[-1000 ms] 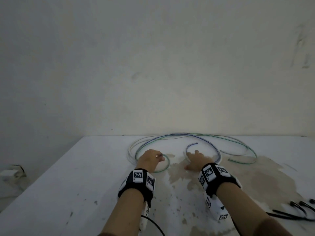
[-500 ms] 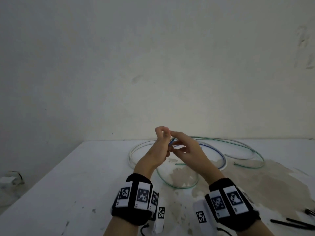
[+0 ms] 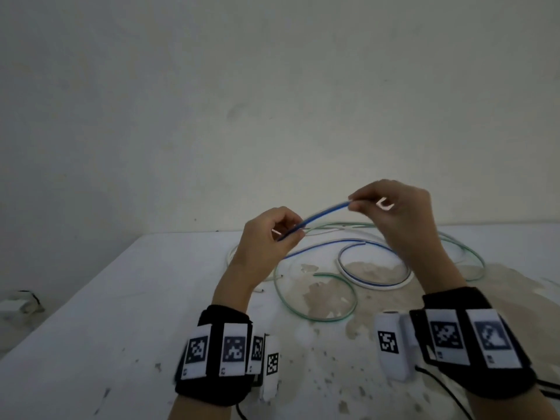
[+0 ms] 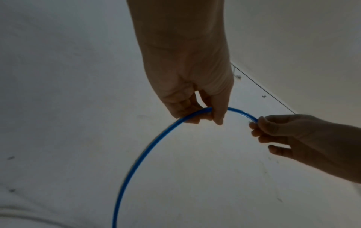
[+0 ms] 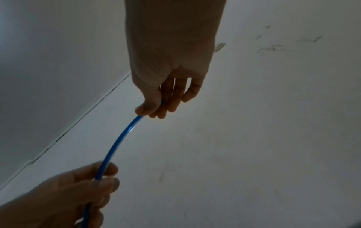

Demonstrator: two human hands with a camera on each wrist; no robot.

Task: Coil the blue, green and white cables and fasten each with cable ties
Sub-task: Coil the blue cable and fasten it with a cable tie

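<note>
**Blue cable held aloft between both hands**

The left hand (image 3: 266,234) pinches the blue cable (image 3: 321,215) between thumb and curled fingers. The right hand (image 3: 397,213) pinches the cable's end, higher and to the right. A short span runs between them above the table (image 3: 91,313). The rest of the blue cable, the green cable (image 3: 315,313) and the white cable (image 3: 378,287) lie in loose loops on the stained tabletop.

— Where do your cameras look from?
— Your head view looks forward and down over the table (image 3: 91,313); each wrist view looks close along its hand; all three share the blue cable (image 3: 321,216)
</note>
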